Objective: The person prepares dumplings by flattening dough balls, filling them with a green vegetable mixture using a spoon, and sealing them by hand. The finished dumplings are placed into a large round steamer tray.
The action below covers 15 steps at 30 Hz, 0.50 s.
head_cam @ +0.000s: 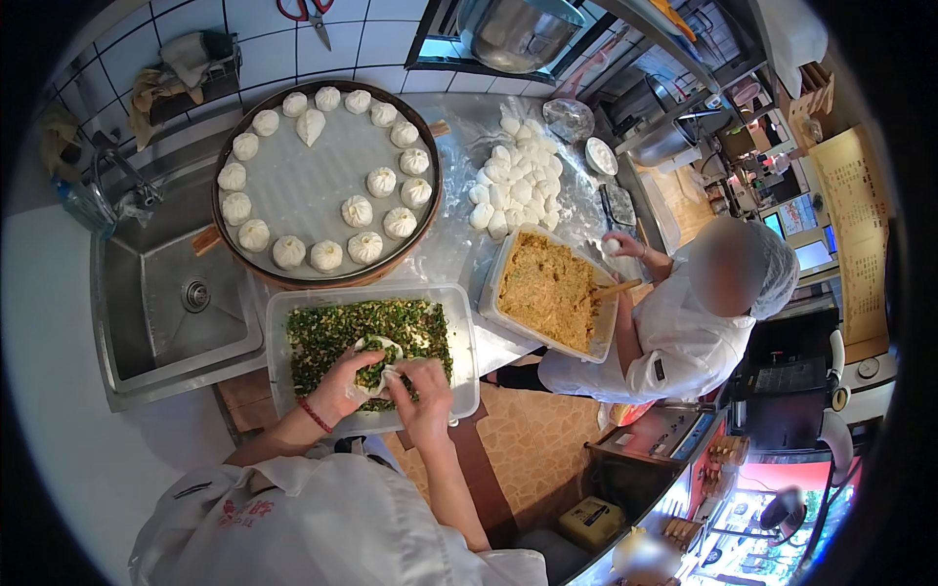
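Observation:
My left hand (346,381) cups a thin dough wrapper (393,353) with chopped green filling in its middle. The fingers of my right hand (426,399) pinch the wrapper's right edge, where it gathers in folds. Both hands are over a clear plastic tub (463,344) of chopped green filling (322,326). Beyond the tub stands a large round steamer tray (293,198) with pleated buns (357,211) around its rim. One leaf-shaped dumpling (311,127) lies near the tray's far side.
Flattened dough pieces (516,176) lie heaped on the floured metal counter (447,249). A co-worker (659,322) stands at right, holding dough near a tub of tan filling (546,286). A steel sink (183,286) is at left. Scissors (311,18) hang on the tiled wall.

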Motion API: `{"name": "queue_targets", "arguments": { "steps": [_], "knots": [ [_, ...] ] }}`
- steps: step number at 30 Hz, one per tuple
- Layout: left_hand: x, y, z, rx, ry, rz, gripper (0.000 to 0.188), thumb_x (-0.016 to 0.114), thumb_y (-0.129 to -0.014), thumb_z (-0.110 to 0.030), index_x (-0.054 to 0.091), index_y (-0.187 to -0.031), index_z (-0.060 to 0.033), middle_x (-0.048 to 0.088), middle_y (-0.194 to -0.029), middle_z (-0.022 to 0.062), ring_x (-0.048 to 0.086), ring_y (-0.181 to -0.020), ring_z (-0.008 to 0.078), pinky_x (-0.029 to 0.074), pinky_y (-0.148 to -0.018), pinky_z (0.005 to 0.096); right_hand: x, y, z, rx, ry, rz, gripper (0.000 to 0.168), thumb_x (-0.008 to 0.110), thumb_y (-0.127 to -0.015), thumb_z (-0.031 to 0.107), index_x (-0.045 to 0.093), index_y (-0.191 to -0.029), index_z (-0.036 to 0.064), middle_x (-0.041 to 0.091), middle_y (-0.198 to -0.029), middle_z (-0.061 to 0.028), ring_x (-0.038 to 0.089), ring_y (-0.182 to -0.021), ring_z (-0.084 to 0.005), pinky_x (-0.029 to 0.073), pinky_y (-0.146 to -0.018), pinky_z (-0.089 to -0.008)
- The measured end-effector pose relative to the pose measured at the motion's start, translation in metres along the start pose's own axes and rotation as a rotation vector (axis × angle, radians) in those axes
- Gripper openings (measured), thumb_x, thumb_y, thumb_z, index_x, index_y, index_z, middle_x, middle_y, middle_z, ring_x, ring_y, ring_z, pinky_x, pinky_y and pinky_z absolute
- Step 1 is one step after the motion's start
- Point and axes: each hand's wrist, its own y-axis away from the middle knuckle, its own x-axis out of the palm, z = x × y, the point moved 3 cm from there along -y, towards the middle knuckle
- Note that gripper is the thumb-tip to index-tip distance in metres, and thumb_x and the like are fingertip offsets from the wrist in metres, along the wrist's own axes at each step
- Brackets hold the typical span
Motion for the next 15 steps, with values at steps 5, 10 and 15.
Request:
{"name": "queue_targets", "arguments": {
  "steps": [5, 10, 15],
  "knots": [
    [0.013, 0.004, -0.009, -0.061, -0.091, 0.08, 0.025, 0.056, -0.096, -0.013, 0.06, -0.121, -0.0075, 0.067, -0.11, 0.0114, 0.069, -0.094, 0.0282, 0.06, -0.066, 0.0502, 0.007, 0.014, -0.035, 0.398, -0.175, 0.059, 0.028, 0.081, -0.08, 0.013, 0.066, -0.1, 0.001, 0.054, -0.085, -0.0036, 0.045, -0.061, -0.0121, 0.04, -0.056, -0.0272],
    [0.01, 0.002, -0.009, -0.063, -0.102, 0.1, 0.026, 0.055, -0.096, -0.011, 0.06, -0.121, -0.0078, 0.067, -0.111, 0.0117, 0.069, -0.093, 0.028, 0.061, -0.062, 0.0495, 0.016, 0.015, -0.042, 0.378, -0.268, 0.058, 0.021, 0.077, -0.084, 0.011, 0.068, -0.099, 0.0, 0.053, -0.081, -0.0017, 0.043, -0.062, -0.0086, 0.035, -0.054, -0.0249],
    [0.01, 0.001, -0.01, -0.072, -0.099, 0.132, 0.026, 0.056, -0.095, -0.009, 0.061, -0.12, -0.0068, 0.067, -0.111, 0.0117, 0.07, -0.091, 0.0284, 0.062, -0.061, 0.0496, 0.016, 0.011, -0.035, 0.374, -0.264, 0.045, 0.018, 0.076, -0.084, 0.009, 0.069, -0.097, 0.0, 0.055, -0.08, -0.0024, 0.043, -0.06, -0.0096, 0.036, -0.054, -0.0255]
  ]
}}
